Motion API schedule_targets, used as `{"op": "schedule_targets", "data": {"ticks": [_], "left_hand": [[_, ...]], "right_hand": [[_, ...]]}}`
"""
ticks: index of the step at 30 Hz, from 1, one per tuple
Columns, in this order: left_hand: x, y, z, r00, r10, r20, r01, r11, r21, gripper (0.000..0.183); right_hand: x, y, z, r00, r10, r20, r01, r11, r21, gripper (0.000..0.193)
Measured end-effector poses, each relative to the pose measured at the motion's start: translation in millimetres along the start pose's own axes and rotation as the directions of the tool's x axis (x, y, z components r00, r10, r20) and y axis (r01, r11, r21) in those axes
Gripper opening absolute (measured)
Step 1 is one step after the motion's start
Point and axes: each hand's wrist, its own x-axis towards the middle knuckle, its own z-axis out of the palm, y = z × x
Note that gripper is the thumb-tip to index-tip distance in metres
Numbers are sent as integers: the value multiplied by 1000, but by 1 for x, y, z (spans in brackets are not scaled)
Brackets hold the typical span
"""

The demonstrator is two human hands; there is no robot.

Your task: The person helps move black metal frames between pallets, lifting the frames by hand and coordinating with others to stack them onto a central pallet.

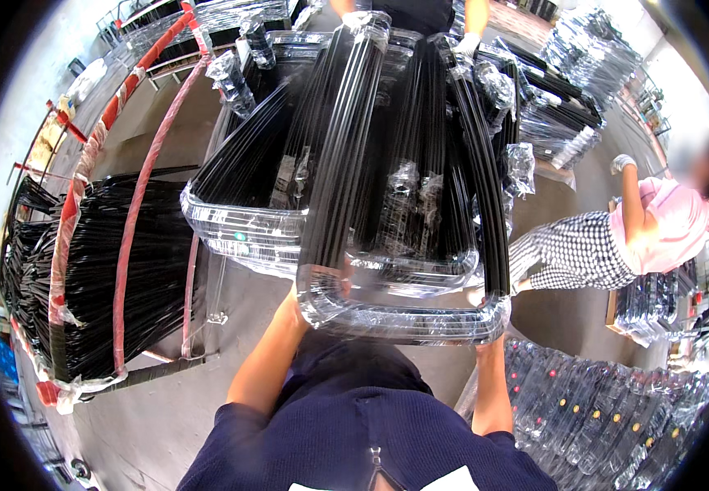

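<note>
I hold a long bundle of black curved strips wrapped in clear plastic point(403, 188) by its near end, over a stack of similar wrapped bundles point(248, 188). My left hand point(301, 299) grips the near left corner, partly hidden behind the plastic. At the near right corner my right hand point(489, 327) closes on the wrapped end. The far end of the bundle is held by another person's gloved hand point(467, 42) at the top of the view.
A red-framed rack point(129, 237) full of black strips stands at the left. More wrapped bundles point(600, 417) lie at the lower right and upper right point(583, 57). A person in a pink top point(657, 225) bends over at the right.
</note>
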Motion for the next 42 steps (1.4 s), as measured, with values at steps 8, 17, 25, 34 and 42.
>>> {"op": "schedule_targets", "data": {"ticks": [8,17,25,34,42], "left_hand": [[43,-3,-48,999,-26,-22,26,999,30,32],[36,-37,-99,961,-40,-274,46,999,14,44],[49,-18,-71,947,215,-240,-105,910,400,14],[52,-37,-111,984,143,-111,-137,989,54,23],[29,-35,-22,938,142,-315,-215,954,-207,42]], "right_hand": [[34,12,-33,997,15,71,-16,1000,17,21],[5,4,-7,992,97,-76,-94,995,45,20],[23,24,-36,999,28,28,-28,1000,-14,24],[19,-5,-2,999,43,10,-43,997,57,29],[9,-44,43,980,39,-196,-43,999,-15,36]]}}
